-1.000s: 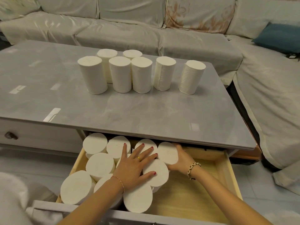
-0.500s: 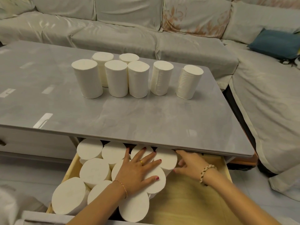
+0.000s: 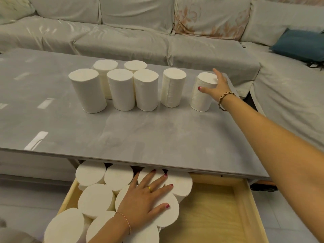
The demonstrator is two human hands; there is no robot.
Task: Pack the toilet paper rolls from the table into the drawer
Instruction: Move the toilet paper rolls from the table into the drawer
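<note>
Several white toilet paper rolls stand upright on the grey table [image 3: 157,137]. My right hand [image 3: 216,86] reaches across to the rightmost roll [image 3: 201,97], thumb on its front and fingers around its top right side; the roll still stands on the table. The neighbouring roll [image 3: 172,88] stands just to its left. Under the table's front edge the wooden drawer [image 3: 219,213] is pulled out, with several rolls [image 3: 96,200] packed upright in its left half. My left hand [image 3: 147,202] lies flat with spread fingers on top of those packed rolls.
The drawer's right half shows bare wood. A pale covered sofa [image 3: 131,37] wraps around the far and right sides of the table, with a blue cushion [image 3: 298,44] at the right. Tiled floor [image 3: 26,195] lies left of the drawer.
My right hand left the drawer's rolls and moved up and away to the rightmost roll on the table. My left hand stayed flat on the packed rolls.
</note>
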